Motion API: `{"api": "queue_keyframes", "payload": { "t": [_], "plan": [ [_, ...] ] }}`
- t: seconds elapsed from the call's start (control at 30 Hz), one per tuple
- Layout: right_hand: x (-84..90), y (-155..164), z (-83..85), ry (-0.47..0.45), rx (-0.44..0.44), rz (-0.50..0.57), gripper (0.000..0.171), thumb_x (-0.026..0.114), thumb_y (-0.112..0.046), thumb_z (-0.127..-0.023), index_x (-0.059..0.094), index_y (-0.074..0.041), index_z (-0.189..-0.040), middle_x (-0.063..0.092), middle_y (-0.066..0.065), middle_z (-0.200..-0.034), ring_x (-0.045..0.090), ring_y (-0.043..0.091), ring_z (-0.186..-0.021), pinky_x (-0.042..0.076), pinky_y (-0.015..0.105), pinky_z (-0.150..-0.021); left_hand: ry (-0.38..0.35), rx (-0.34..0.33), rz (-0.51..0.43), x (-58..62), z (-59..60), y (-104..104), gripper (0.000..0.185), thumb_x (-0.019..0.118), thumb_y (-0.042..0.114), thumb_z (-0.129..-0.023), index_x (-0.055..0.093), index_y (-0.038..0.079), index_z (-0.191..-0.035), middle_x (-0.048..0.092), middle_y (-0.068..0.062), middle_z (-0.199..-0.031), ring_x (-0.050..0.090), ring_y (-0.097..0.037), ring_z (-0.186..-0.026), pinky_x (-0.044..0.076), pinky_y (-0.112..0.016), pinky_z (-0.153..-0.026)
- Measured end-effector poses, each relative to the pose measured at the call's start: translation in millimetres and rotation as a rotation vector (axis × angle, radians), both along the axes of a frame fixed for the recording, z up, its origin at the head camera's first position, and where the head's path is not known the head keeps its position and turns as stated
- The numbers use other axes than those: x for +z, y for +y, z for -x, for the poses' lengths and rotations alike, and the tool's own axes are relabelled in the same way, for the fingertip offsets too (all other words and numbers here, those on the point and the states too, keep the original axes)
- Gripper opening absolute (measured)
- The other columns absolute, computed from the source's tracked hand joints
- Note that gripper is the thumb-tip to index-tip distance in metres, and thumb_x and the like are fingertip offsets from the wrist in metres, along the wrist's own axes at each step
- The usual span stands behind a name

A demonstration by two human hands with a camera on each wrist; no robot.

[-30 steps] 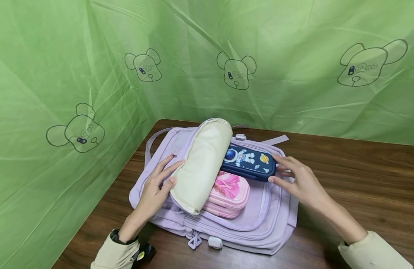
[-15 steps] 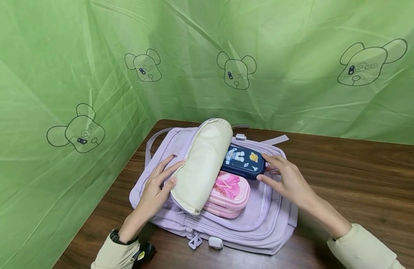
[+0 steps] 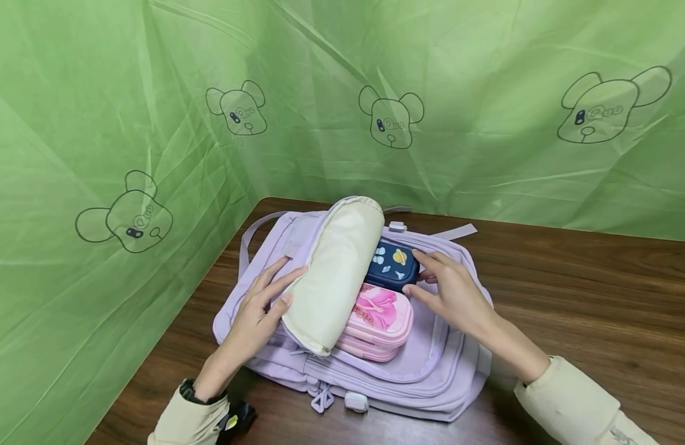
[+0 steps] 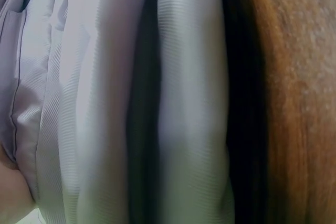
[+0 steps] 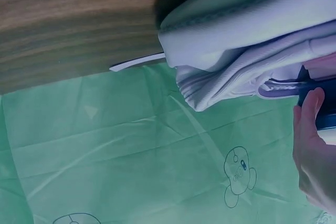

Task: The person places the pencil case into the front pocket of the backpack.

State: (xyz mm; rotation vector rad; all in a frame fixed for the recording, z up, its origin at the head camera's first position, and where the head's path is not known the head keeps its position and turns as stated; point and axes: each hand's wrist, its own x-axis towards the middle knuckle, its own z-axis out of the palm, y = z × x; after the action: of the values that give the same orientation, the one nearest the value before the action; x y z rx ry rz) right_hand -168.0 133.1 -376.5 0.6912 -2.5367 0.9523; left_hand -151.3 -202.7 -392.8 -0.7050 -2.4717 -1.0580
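A lilac backpack (image 3: 464, 371) lies on the table, its front pocket flap (image 3: 333, 278) folded back with the cream lining showing. My left hand (image 3: 256, 318) rests along the flap's left edge, fingers fairly straight and thumb at the lining. In my right hand (image 3: 459, 296), thumb and fingers pinch the right end of a navy pencil case (image 3: 395, 272) with a planet on it. The rest of that case is hidden under the flap. Beside it, nearer me, a pink pencil case (image 3: 383, 309) sits partly under the flap. The right wrist view shows fingertips (image 5: 314, 100) on the navy case.
Zipper pulls (image 3: 322, 398) and a pale buckle (image 3: 356, 402) hang at the backpack's near side. A loose strap (image 3: 456, 232) sticks out at the far right. Green cloth (image 3: 320, 154) walls the left and back edges of the wooden table (image 3: 598, 296).
The right hand has moved left, sliding the navy pencil case further under the flap; its astronaut picture is now mostly hidden. The left hand, flap and pink case have stayed put.
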Motion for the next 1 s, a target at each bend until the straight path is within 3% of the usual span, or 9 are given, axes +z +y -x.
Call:
{"api": "queue_keyframes", "payload": {
  "t": [0.3, 0.63, 0.87, 1.0],
  "plan": [
    [3.0, -2, 2.3, -0.031, 0.010, 0.013, 0.062, 0.078, -0.015, -0.076, 0.052, 0.009, -0.126, 0.062, 0.016, -0.105, 0.066, 0.022, -0.078, 0.053, 0.039, -0.072, 0.000, -0.019, 0.006, 0.0, 0.3, -2, 0.040, 0.050, 0.017, -0.094, 0.055, 0.026, -0.132, 0.036, -0.003, -0.145, 0.031, -0.027, -0.132, 0.029, -0.058, -0.097],
    [2.4, -8, 5.7, -0.090, 0.012, 0.058, 0.061, 0.076, -0.012, -0.077, 0.050, 0.008, -0.128, 0.060, 0.016, -0.100, 0.065, 0.025, -0.079, 0.055, 0.035, -0.068, -0.013, -0.012, 0.010, -2.1, 2.5, -3, 0.040, 0.050, 0.017, -0.094, 0.054, 0.028, -0.133, 0.034, -0.003, -0.147, 0.030, -0.028, -0.132, 0.028, -0.059, -0.097],
    [5.2, 6, 1.1, -0.143, 0.085, -0.023, 0.063, 0.071, -0.020, -0.083, 0.045, 0.004, -0.135, 0.054, 0.021, -0.123, 0.063, 0.026, -0.091, 0.052, 0.040, -0.075, -0.008, 0.012, 0.008, -2.0, -0.7, -3, 0.040, 0.049, 0.019, -0.095, 0.052, 0.029, -0.134, 0.032, -0.003, -0.147, 0.029, -0.027, -0.133, 0.028, -0.061, -0.097],
    [7.4, 24, -10.0, -0.094, 0.114, -0.150, 0.062, 0.069, -0.026, -0.084, 0.046, 0.002, -0.134, 0.050, 0.022, -0.129, 0.053, 0.034, -0.111, 0.043, 0.050, -0.090, -0.001, 0.017, 0.007, -0.7, -1.9, -3, 0.041, 0.049, 0.019, -0.095, 0.052, 0.028, -0.134, 0.032, -0.002, -0.148, 0.028, -0.027, -0.133, 0.027, -0.061, -0.098]
  ]
}}
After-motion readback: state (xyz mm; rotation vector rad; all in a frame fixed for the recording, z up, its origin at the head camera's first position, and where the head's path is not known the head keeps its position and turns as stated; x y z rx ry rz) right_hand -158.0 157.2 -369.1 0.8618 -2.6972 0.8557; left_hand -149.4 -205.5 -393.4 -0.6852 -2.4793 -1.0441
